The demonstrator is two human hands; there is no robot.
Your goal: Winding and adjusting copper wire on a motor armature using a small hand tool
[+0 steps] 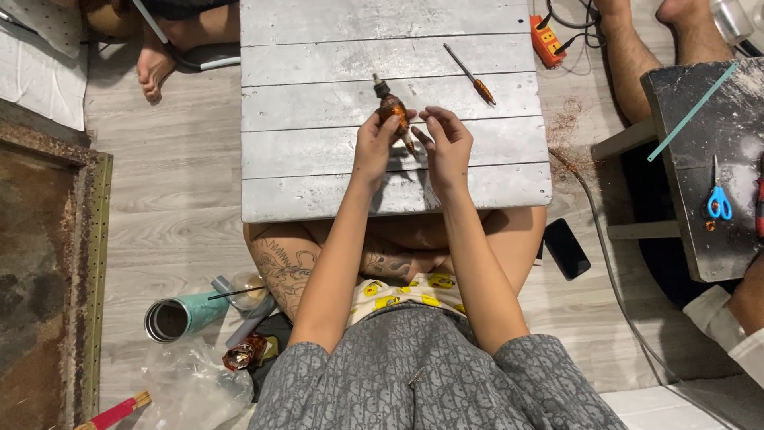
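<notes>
My left hand [374,143] grips a small motor rotor [391,107] wound with copper wire, a metal shaft sticking out at both ends, held over a low grey plank table [318,48]. My right hand [444,143] hovers just right of the rotor, fingers pinched near its lower shaft end; what it pinches is too fine to see. A screwdriver [469,74] with an orange handle lies on the table, up and right of my hands.
Orange power strip [547,41] at the table's right corner. Another person's legs and a dark bench with blue scissors [719,201] at right. A bare foot [151,68] at top left. Black phone [566,248], teal cup [179,316] and wire spool [243,352] on the floor.
</notes>
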